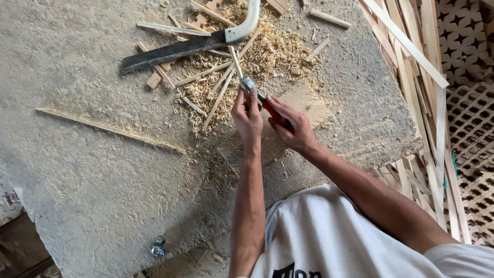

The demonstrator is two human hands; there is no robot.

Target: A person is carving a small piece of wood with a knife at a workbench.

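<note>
1. Nearest me, at 6 o'clock, I see the white shirt point(329, 242) and both forearms reaching up toward the middle of the bench point(92, 170).
2. My left hand point(248, 119) sits at centre, its fingers closed around a thin wooden stick point(235, 61) near the stick's lower end.
3. My right hand point(294, 127) lies just beside it toward 3 o'clock, fingers wrapped shut on the red handle of a small knife point(260, 98). The two hands touch or nearly touch.
4. The knife's metal tip points toward 11 o'clock and meets the stick just above the left fingers, so the blade lies on the far side of both hands.
5. The stick's long axis runs roughly from 6 to 12 o'clock, leaning slightly left, and its far end reaches into the shavings. The left hand is the nearer one to it; the right reaches it only through the blade.
6. Beyond, at 12 o'clock, a pile of wood shavings point(267, 51) and loose splints covers the bench.
7. Farther, toward 11 o'clock, a large dark blade with a pale handle point(180, 50) lies flat.
8. At 3 o'clock, long wooden slats point(411, 46) are stacked off the bench edge.
</note>
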